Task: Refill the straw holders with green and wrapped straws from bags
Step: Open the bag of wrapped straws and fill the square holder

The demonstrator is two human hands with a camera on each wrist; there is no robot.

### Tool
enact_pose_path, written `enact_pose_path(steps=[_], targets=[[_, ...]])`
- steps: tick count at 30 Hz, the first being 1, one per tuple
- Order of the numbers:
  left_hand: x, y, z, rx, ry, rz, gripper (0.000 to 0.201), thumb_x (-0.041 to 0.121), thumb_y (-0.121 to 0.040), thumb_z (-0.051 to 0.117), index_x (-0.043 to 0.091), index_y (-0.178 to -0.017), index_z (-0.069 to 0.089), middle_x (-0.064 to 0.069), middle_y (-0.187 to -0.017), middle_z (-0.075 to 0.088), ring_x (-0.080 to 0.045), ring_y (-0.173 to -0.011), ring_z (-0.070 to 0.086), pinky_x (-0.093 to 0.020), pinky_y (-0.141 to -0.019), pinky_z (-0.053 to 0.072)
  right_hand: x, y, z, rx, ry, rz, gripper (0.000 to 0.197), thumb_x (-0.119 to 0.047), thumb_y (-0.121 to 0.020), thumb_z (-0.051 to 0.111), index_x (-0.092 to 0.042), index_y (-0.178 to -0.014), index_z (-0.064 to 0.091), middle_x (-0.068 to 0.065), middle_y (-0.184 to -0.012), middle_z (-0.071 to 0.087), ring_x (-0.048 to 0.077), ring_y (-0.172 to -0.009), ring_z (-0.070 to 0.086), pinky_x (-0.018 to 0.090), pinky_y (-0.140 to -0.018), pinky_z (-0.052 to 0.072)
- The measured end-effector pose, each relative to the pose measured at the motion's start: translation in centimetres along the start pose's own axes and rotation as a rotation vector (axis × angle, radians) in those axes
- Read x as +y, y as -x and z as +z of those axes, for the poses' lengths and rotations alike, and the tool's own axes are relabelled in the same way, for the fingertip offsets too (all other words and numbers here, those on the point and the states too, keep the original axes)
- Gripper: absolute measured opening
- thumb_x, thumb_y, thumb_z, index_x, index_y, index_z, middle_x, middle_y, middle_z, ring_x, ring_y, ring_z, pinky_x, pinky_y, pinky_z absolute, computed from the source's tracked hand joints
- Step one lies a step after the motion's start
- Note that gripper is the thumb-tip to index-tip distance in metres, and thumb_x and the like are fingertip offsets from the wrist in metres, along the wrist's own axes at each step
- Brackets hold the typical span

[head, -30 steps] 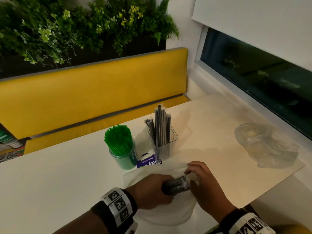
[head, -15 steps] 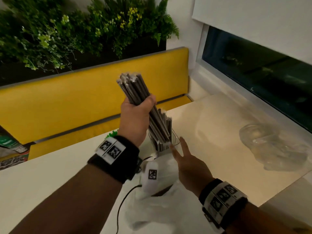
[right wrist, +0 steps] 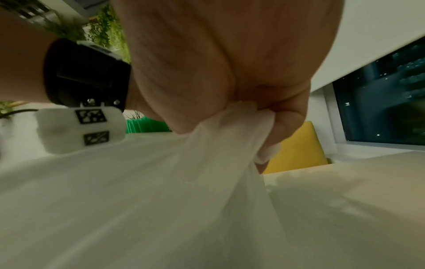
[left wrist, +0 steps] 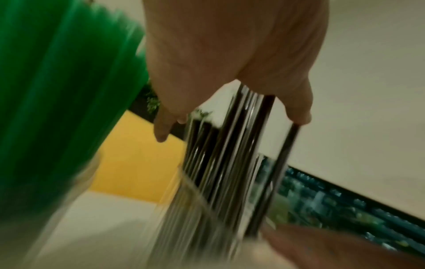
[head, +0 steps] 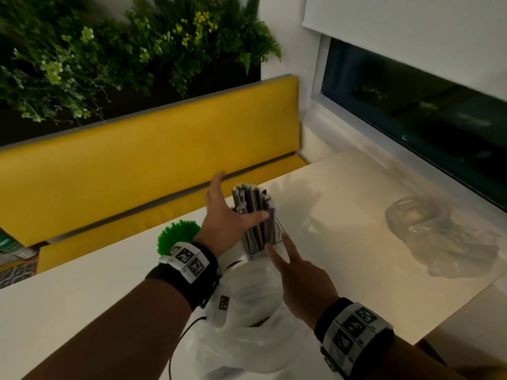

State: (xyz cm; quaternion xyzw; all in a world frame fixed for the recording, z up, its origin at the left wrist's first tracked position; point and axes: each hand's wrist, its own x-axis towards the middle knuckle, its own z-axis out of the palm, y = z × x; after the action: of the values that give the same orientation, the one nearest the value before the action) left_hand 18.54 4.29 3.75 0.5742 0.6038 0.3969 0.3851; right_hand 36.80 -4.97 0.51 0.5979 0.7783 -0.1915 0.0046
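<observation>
Standing at 9 o'clock: green straws (head: 178, 233) in their holder, half hidden by the left wristband (head: 186, 263). Centre: wrapped straws (head: 253, 212) upright in a clear holder (head: 277, 237) on the table (head: 343, 187); left hand (head: 227, 215) spread, thumb across them. At 5 o'clock: right hand (head: 299, 272), two fingers extended; its wrist view alone shows the rest pinching the white bag (right wrist: 225, 127). At 3 o'clock: crumpled clear bag (head: 439, 237).

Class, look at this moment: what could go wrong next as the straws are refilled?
1. The wrapped straws lean in the clear holder while the left hand is open; they may splay or tip it.
2. The right hand pinches the white bag beside the holder; a tug could knock it.
</observation>
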Motion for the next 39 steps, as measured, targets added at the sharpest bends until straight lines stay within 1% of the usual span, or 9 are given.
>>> enact_pose_path(steps=[5, 9, 15, 20, 22, 25, 28, 34, 39], targets=[[5.2, -1.8, 0.0, 0.181, -0.379, 0.39, 0.09, 0.071, -0.085, 0.054, 0.028, -0.156, 0.02, -0.004, -0.164, 0.014, -0.025, -0.151, 0.018, -0.049, -0.117, 0.028, -0.1, -0.1, 0.2, 0.014, 0.005, 0.004, 0.085, -0.001, -0.089, 0.043, -0.042, -0.151, 0.001, 0.003, -0.161, -0.024, 0.017, -0.067, 0.052, 0.028, -0.056, 0.044], [1.9, -1.9, 3.7, -0.288, -1.045, 0.359, 0.07, 0.061, -0.098, 0.033, 0.021, -0.155, 0.026, -0.007, -0.167, 0.017, -0.029, -0.153, 0.013, -0.051, -0.122, 0.018, -0.2, 0.0, 0.3, 0.025, 0.028, -0.001, 0.09, -0.001, -0.088, 0.044, -0.045, -0.151, -0.003, 0.002, -0.161, -0.025, 0.017, -0.065, 0.049, 0.029, -0.056, 0.047], [3.1, -3.9, 2.2, -0.225, -0.513, 0.332, 0.068, 0.074, -0.087, 0.03, 0.032, -0.134, 0.054, 0.006, -0.144, 0.051, -0.016, -0.131, 0.049, -0.045, -0.109, 0.04, -0.2, 0.0, 0.1, 0.009, 0.015, 0.019, 0.085, -0.002, -0.09, 0.043, -0.043, -0.151, 0.0, 0.002, -0.162, -0.021, 0.017, -0.068, 0.048, 0.029, -0.053, 0.043], [4.6, -1.7, 4.6, -0.545, -1.198, 0.504, 0.071, 0.079, -0.088, 0.023, 0.047, -0.152, 0.022, 0.006, -0.166, 0.018, -0.025, -0.153, 0.013, -0.065, -0.118, 0.008, -0.1, 0.0, 0.3, 0.019, 0.022, 0.019, 0.091, 0.0, -0.085, 0.045, -0.045, -0.15, -0.001, 0.007, -0.164, -0.009, 0.019, -0.069, 0.046, 0.031, -0.057, 0.047], [4.0, -1.4, 5.1, -0.648, -1.397, 0.544, 0.052, 0.063, -0.098, 0.03, 0.042, -0.144, 0.042, 0.005, -0.156, 0.04, -0.028, -0.147, 0.029, -0.066, -0.116, 0.012, -0.2, 0.0, 0.3, 0.02, 0.03, 0.021, 0.091, 0.0, -0.085, 0.045, -0.046, -0.15, 0.0, 0.007, -0.163, -0.006, 0.019, -0.067, 0.047, 0.031, -0.055, 0.048], [2.7, -1.5, 2.9, -0.446, -1.405, 0.625, 0.03, 0.038, -0.101, 0.042, 0.027, -0.115, 0.066, 0.003, -0.128, 0.06, -0.026, -0.125, 0.048, -0.06, -0.111, 0.029, -0.1, 0.2, 0.4, 0.022, 0.026, 0.02, 0.088, -0.003, -0.088, 0.043, -0.046, -0.15, -0.002, 0.003, -0.163, -0.016, 0.018, -0.068, 0.048, 0.03, -0.055, 0.046], [0.5, -0.8, 1.1, -0.213, -1.15, 0.577, 0.036, 0.044, -0.095, 0.053, 0.019, -0.117, 0.066, -0.003, -0.147, 0.046, -0.031, -0.138, 0.036, -0.058, -0.108, 0.037, 0.0, 0.2, 0.5, 0.021, 0.009, 0.03, 0.084, -0.003, -0.088, 0.043, -0.044, -0.15, 0.003, 0.002, -0.163, -0.016, 0.017, -0.07, 0.048, 0.031, -0.059, 0.052], [0.3, -1.9, 2.4, -0.319, -0.998, 0.358, 0.076, 0.055, -0.093, 0.055, 0.033, -0.154, 0.015, 0.007, -0.169, 0.0, -0.033, -0.151, 0.018, -0.057, -0.113, 0.035, 0.0, 0.0, 0.1, 0.012, 0.016, 0.018, 0.083, -0.004, -0.088, 0.044, -0.043, -0.15, 0.004, 0.002, -0.163, -0.016, 0.019, -0.072, 0.057, 0.031, -0.059, 0.052], [0.6, -3.4, 2.9, -0.308, -1.067, 0.328, 0.057, 0.053, -0.094, 0.047, 0.036, -0.146, 0.031, 0.004, -0.151, 0.037, -0.03, -0.127, 0.047, -0.048, -0.092, 0.05, -0.2, 0.0, 0.1, 0.021, 0.027, 0.027, 0.086, -0.003, -0.088, 0.044, -0.043, -0.151, 0.003, 0.003, -0.164, -0.014, 0.016, -0.068, 0.052, 0.031, -0.059, 0.053]])
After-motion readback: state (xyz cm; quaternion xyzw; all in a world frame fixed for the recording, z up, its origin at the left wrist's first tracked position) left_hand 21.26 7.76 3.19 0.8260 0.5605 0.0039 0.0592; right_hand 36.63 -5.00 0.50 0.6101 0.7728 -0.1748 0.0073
